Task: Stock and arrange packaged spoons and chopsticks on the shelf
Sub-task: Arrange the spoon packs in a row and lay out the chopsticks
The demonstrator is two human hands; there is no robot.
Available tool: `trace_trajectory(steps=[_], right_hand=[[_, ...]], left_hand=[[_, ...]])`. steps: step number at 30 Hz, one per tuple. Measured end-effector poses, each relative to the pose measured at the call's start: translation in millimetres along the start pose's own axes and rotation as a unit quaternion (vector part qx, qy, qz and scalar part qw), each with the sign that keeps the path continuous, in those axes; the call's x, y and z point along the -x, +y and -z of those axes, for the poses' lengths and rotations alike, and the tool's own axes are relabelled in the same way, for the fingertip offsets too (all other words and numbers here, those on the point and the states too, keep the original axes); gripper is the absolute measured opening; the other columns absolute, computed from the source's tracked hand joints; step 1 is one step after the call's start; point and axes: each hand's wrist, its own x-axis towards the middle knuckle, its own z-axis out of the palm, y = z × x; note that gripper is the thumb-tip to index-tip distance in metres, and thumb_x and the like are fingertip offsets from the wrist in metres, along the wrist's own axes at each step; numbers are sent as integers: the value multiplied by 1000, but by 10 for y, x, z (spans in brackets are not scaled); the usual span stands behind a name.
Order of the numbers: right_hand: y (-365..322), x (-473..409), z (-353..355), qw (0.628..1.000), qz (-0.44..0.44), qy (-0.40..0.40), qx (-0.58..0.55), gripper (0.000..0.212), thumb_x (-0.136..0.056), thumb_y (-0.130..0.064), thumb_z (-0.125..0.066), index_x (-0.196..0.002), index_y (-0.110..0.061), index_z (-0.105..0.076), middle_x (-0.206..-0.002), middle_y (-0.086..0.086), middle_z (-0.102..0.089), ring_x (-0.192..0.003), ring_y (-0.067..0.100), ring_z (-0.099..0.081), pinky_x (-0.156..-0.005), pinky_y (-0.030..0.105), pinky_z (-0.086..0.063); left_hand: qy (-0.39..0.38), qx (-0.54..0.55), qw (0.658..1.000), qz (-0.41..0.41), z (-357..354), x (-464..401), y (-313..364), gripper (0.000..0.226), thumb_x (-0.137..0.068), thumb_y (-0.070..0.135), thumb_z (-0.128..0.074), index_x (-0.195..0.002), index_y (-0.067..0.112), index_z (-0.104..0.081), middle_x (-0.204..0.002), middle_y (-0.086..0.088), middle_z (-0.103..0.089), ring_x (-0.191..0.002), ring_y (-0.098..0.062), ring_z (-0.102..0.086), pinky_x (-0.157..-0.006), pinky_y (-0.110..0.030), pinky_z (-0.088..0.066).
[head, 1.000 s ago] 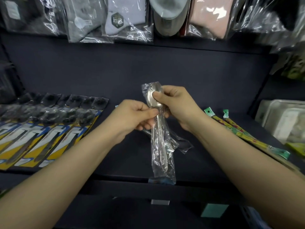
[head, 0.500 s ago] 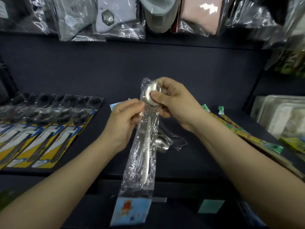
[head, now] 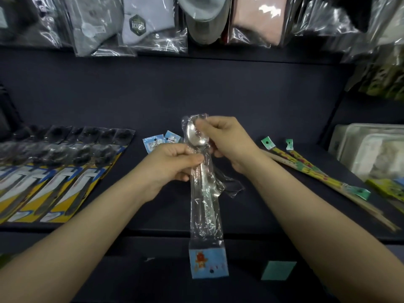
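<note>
Left hand (head: 172, 162) and right hand (head: 225, 141) pinch a clear plastic-wrapped metal spoon (head: 204, 182); best laid flat beside blue-tagged packets (head: 160, 142) just beyond the left hand.

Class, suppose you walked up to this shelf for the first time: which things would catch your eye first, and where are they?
First, the packaged spoon held up at centre: the right hand pinches its bowl end, the left hand grips the wrapper just below. Next, the row of yellow-and-blue carded packs lying on the dark shelf at left, and the green-tagged chopstick packs lying at right.
</note>
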Motion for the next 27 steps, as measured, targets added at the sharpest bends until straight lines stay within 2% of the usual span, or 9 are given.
trace_trajectory(steps=[3, 6, 8, 11, 13, 17, 19, 22, 27], right_hand=[[26, -24, -21, 999, -18, 39, 33, 43, -93, -30, -52, -68, 5, -56, -57, 12, -37, -39, 10, -32, -34, 15, -26], [48, -36, -18, 993, -107, 39, -7, 37, -96, -30, -44, -72, -3, -52, -56, 12, -43, -35, 10, -36, -34, 16, -25], [53, 27, -20, 987, -151, 29, -39, 28, -99, -30, -37, -88, -11, -54, -57, 3, -51, -36, 10, -42, -37, 19, -30], [94, 211, -58, 998, -59, -19, 12, 26, -95, -28, -46, -118, -15, -47, -67, 5, -61, -51, 16, -52, -46, 24, -40], [84, 343, -118, 995, 1, -96, 37, 34, -92, -22, -54, -124, -27, -42, -75, 7, -66, -62, 16, -59, -52, 24, -47], [134, 383, -180, 972, 9, -229, 50, 34, -89, -9, -58, -114, -32, -55, -83, 16, -69, -67, 6, -61, -52, 19, -48], [158, 375, -200, 973, -12, -230, 27, 24, -86, -4, -61, -101, -23, -62, -92, 24, -67, -69, 5, -60, -55, 14, -49], [191, 381, -246, 975, -41, -214, -42, 21, -82, 1, -64, -94, -15, -64, -76, 3, -66, -64, -1, -62, -58, 10, -49], [223, 373, -322, 979, -9, -202, -16, 27, -79, 1, -67, -95, -21, -65, -78, 3, -64, -75, 6, -64, -82, 19, -53]], left_hand=[[-1, -16, 1000, 9, 58, -7, -5, 13, -80, 16, -65, -67, 15, -64, -59, 5, -67, -50, -2, -58, -51, -14, -44], [13, -1, 1000, 29, 133, 1, 0, 13, -81, 15, -64, -68, 18, -65, -62, 5, -68, -46, 0, -55, -49, -13, -42], [46, 17, 998, 31, 216, -21, -3, 14, -82, 17, -64, -68, 19, -65, -61, 7, -68, -46, 0, -56, -52, -15, -42], [111, 56, 992, 14, 363, -94, -3, 11, -83, 18, -63, -72, 19, -64, -65, 6, -68, -50, -1, -59, -60, -20, -44], [140, 84, 987, 9, 432, -146, -5, 11, -84, 18, -62, -73, 18, -63, -63, 7, -69, -49, 0, -60, -58, -17, -48], [141, 116, 983, 33, 486, -216, -37, 12, -85, 18, -61, -73, 17, -62, -57, 9, -70, -51, 2, -60, -51, -9, -49], [148, 145, 977, 54, 513, -257, -79, 10, -85, 16, -61, -75, 16, -61, -67, 5, -71, -55, 1, -61, -51, -9, -50], [168, 180, 967, 70, 541, -300, -117, 9, -86, 14, -60, -77, 15, -60, -83, -2, -65, -53, 0, -61, -48, -10, -49], [175, 186, 962, 100, 552, -278, -121, 12, -86, 16, -60, -74, 16, -61, -67, 4, -66, -51, -4, -63, -44, -11, -48]])
